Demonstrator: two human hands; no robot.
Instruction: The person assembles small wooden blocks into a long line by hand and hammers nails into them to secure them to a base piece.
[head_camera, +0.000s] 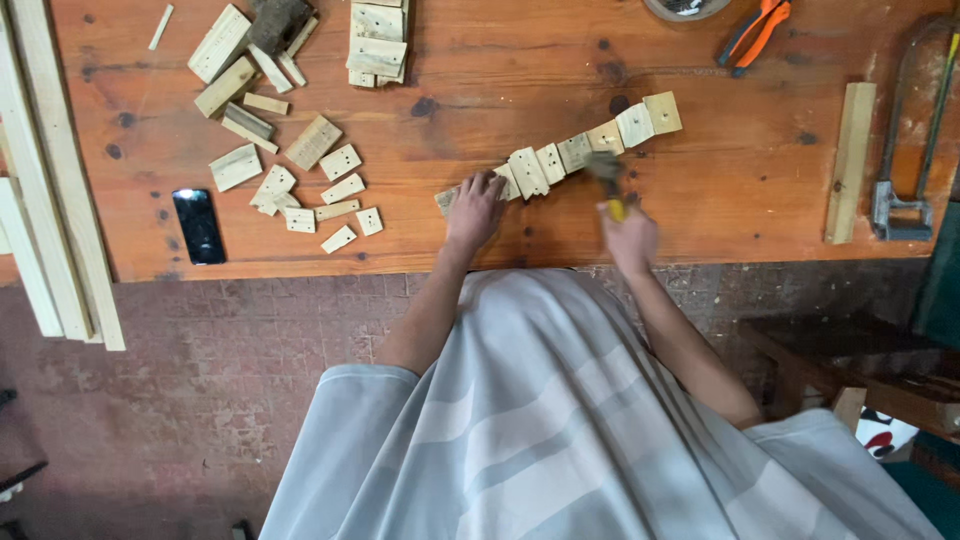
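A chain of several small pale wood blocks (575, 152) runs diagonally across the wooden table (480, 60). My left hand (474, 206) presses flat on the chain's lower left end. My right hand (628, 236) grips a hammer (607, 176) by its yellow handle. The blurred hammer head sits over the chain's middle blocks.
Loose drilled wood blocks (320, 185) and offcuts (240, 70) lie at the left, beside a black phone (198, 226). Stacked blocks (377, 45) sit at the back. Orange pliers (752, 30), a wood strip (850, 160) and a hacksaw (912, 150) lie right. Long battens (50, 180) lean far left.
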